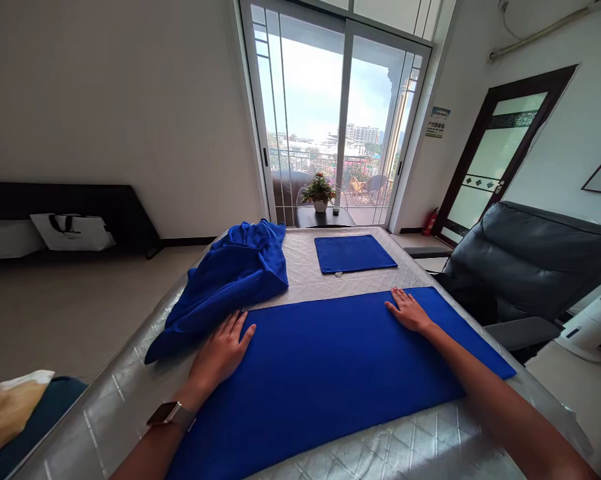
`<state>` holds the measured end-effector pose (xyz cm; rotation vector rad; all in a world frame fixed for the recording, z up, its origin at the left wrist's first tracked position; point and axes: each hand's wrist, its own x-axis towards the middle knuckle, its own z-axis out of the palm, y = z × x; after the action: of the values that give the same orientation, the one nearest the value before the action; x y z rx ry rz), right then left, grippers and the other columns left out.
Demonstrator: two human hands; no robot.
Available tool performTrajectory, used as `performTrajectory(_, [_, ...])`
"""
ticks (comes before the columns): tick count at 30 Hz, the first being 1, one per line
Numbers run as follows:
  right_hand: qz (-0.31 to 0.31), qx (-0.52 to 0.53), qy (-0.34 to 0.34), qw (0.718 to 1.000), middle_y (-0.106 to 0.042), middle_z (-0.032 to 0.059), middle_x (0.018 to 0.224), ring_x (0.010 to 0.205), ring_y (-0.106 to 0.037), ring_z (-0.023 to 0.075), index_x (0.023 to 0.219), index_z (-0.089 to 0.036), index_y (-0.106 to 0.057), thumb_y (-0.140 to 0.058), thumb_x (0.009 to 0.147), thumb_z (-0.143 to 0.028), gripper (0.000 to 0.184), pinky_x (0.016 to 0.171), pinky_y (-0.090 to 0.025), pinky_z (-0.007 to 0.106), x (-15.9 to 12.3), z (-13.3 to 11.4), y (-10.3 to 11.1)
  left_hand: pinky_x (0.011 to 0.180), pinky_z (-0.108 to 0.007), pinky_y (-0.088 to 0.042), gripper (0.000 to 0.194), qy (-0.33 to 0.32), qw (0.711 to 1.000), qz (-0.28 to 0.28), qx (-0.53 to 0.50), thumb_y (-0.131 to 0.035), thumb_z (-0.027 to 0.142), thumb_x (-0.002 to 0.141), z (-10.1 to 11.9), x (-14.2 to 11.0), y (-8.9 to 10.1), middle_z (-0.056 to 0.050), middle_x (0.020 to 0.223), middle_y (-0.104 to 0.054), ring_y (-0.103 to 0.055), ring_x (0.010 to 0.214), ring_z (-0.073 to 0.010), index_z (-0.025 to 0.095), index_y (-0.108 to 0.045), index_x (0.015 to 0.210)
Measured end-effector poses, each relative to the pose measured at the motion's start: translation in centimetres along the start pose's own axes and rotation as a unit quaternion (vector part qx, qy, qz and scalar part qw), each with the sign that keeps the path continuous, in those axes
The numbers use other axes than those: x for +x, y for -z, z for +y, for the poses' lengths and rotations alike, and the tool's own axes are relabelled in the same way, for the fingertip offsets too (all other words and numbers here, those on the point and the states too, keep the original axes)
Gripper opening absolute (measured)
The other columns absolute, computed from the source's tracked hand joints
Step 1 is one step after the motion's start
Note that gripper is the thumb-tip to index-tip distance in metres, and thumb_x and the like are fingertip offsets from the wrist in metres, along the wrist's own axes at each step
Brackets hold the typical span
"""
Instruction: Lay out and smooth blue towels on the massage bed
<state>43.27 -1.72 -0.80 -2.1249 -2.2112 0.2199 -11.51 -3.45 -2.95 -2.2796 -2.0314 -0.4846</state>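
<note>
A long blue cloth (325, 360) lies spread flat on a quilted silver-white mattress (380, 447). My left hand (224, 351) rests on the cloth's left edge, fingers stretched out and thumb apart. Near the far right part of the same cloth, my right hand (408, 311) lies flat with its fingers extended. Neither hand grips anything. A crumpled heap of blue fabric (235, 277) sits just beyond my left hand, close to its fingertips. Farther off, a smaller blue rectangle of cloth (354, 254) lies flat, with a small pale tag at its near edge.
A black leather office chair (535, 267) stands close along the right side, beside a white appliance (593, 320). Past the far edge, a potted plant (320, 192) stands on a small dark table (325, 217) before sliding glass doors. A dark low bench (80, 200) holds a white bag (73, 232).
</note>
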Motion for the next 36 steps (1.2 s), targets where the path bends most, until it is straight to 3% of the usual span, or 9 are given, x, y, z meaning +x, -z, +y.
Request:
performTrajectory(10, [0.001,-0.002,-0.023,1.0,-0.016,0.0097,0.171,0.158,-0.013,0.0214,0.164,-0.008,-0.022,-0.015,0.102,-0.063,0.084,0.129,-0.009,0.04,1.0,7.1,0.3,0.126,-0.05,-0.027,0.075,0.015,1.0,-0.013,-0.019,-0.026,0.059,0.1,0.4,0.0,0.6,-0.015,0.163,-0.041,-0.033,0.154,-0.029,0.01,-0.043,0.155])
performTrajectory(18, [0.037,0.004,-0.017,0.999,-0.026,0.0139,0.169,0.157,-0.019,0.0233,0.161,-0.004,-0.03,-0.018,0.101,-0.061,0.083,0.129,-0.013,0.037,1.5,12.9,0.2,0.123,-0.053,-0.032,0.073,0.022,0.999,-0.018,-0.016,-0.027,0.057,0.1,0.4,0.0,1.1,-0.014,0.162,-0.043,-0.037,0.152,-0.0313,0.012,-0.045,0.155])
performTrajectory(25, [0.068,0.014,-0.009,0.998,-0.03,0.011,0.168,0.157,-0.021,0.0234,0.161,-0.011,-0.034,-0.017,0.101,-0.062,0.08,0.129,-0.017,0.041,1.7,13.6,-0.7,0.125,-0.052,-0.029,0.075,0.029,0.999,-0.035,-0.019,-0.027,0.058,0.1,0.3,0.2,1.0,-0.014,0.164,-0.039,-0.034,0.153,-0.0311,0.011,-0.042,0.156])
performTrajectory(36, [0.009,-0.05,-0.036,0.998,-0.025,0.0146,0.169,0.157,-0.019,0.0233,0.161,-0.004,-0.029,-0.016,0.1,-0.06,0.083,0.128,-0.015,0.04,1.6,12.7,0.5,0.126,-0.049,-0.029,0.07,0.012,1.0,-0.011,-0.003,-0.03,0.054,0.102,1.6,-0.5,1.6,-0.015,0.162,-0.043,-0.035,0.153,-0.0291,0.01,-0.044,0.155])
